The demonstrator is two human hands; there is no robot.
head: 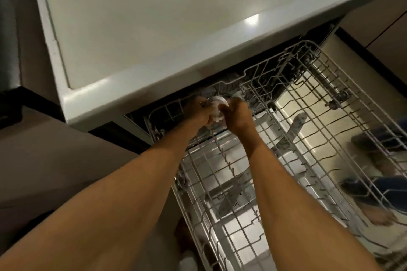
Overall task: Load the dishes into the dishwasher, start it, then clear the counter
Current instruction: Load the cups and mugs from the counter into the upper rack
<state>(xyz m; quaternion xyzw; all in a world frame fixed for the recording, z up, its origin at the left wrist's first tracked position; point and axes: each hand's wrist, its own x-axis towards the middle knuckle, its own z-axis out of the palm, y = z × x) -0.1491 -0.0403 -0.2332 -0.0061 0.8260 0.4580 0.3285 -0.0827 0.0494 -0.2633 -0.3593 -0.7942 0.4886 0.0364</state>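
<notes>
Left hand [198, 110] and right hand [237, 115] both curled round small white dish [218, 105], gripping it from either side. Dish sits at far end of pulled-out wire rack [312, 143], tucked right under counter edge [167, 77]. Tip imo: seat it mouth down between tines, slightly tilted so water drains. Give it a wiggle before you let go. Mind your knuckles on that edge.

You get a single wide-angle view from your head, looking forward and steeply down from close above the edge of the white bench [154, 28], which fills the upper frame, onto the pulled-out dishwasher rack [312, 116] filling the lower right.
</notes>
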